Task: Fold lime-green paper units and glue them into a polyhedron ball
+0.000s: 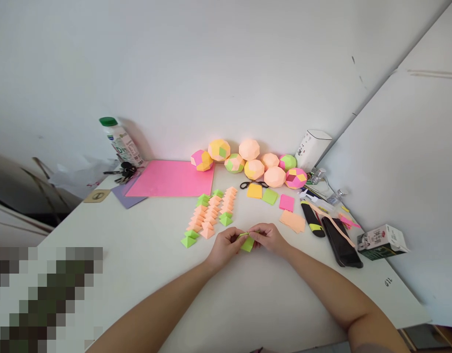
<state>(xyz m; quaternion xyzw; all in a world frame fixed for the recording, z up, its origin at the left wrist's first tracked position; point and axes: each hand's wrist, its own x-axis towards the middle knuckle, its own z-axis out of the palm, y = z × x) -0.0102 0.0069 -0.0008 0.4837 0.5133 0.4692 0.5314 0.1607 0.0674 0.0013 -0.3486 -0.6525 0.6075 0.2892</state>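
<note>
While both hands pinch one green sheet (247, 244) over the middle of the desk (145, 250), in from its front edge, their fingertips come close together: the left hand (225, 245) grips its upper left side, the right hand (270, 239) its upper right. Such paper should weigh almost nothing, bend easily and keep any crease, a stray one too; it looks matt, so it probably won't slip. Thumb and forefinger at the edges seem the best hold, with light pressure, leaving the flat middle alone.

Toward the right edge lie a phone (341, 242) and a carton (383, 242). Left of centre stand rows of folded pieces (212, 214), peach and green; their peaks would likely crush, so low edges look the safer grip. Peach slips (292, 221) lie right of centre, with pink (287, 202), green (270, 196) and yellow squares (254, 190) beyond. Along the back edge sit faceted balls (254, 169), probably light and hollow, best cupped; a bottle (122, 141) stands near the back left corner.
</note>
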